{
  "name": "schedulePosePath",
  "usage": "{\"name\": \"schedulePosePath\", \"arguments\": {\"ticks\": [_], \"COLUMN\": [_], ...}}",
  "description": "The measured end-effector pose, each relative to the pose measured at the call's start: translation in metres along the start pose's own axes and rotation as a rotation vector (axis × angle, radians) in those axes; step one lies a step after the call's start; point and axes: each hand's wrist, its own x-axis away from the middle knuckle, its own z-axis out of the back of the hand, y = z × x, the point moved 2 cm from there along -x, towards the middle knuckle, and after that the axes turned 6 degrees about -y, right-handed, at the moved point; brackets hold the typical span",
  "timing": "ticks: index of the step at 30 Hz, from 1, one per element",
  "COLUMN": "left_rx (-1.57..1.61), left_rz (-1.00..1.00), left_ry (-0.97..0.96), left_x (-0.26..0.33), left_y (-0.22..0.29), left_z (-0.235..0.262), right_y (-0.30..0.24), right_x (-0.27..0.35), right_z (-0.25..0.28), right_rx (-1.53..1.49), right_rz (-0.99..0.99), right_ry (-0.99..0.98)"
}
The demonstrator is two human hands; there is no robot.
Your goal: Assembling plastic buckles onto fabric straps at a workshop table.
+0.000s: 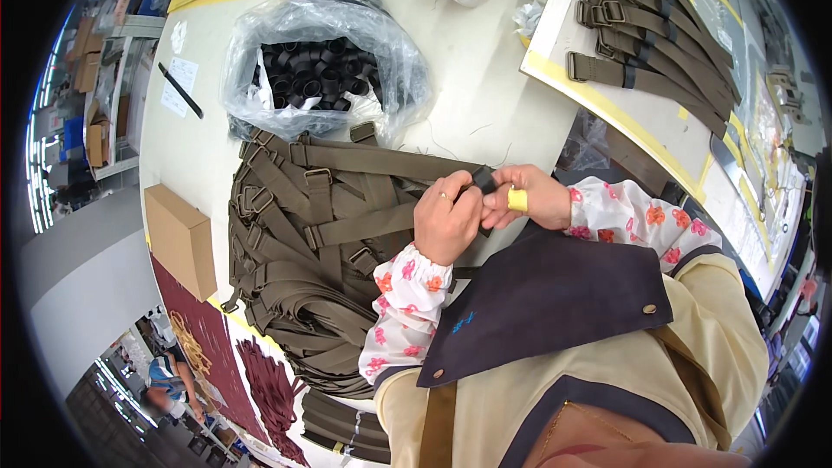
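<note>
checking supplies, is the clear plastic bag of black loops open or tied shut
Open. The clear plastic bag has its mouth spread wide, so the black loops inside show uncovered from above.

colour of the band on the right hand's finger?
Yellow. The finger band on the right hand shows clearly in the head view.

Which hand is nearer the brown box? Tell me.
Left. The left hand works at the strap pile, which lies beside the brown box; the right hand sits farther off, beyond the left.
</note>
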Motion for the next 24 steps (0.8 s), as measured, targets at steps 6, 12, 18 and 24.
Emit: {"name": "schedulePosePath", "arguments": {"ticks": [6,12,18,24], "left_rx": [0.245,0.271,0.340,-0.032], "left_rz": [0.090,0.123,0.272,0.281], "left_ry": [0.008,0.100,-0.022,-0.290], "left_x": [-0.001,0.011,0.003,0.017], "left_y": [-0.001,-0.007,-0.008,-0.035], "left_z": [0.002,0.000,0.000,0.037], "right_y": [-0.014,-0.032,-0.015,-0.042], "right_x": [-0.007,-0.008,-0.019,0.008], "right_z": [0.007,-0.002,-0.010,0.045], "right_rx": [0.731,0.435,0.533,0.540], "right_rz": [0.223,0.118,0.037,0.107], "right_ry": [-0.208,-0.237,-0.342,-0.083]}}
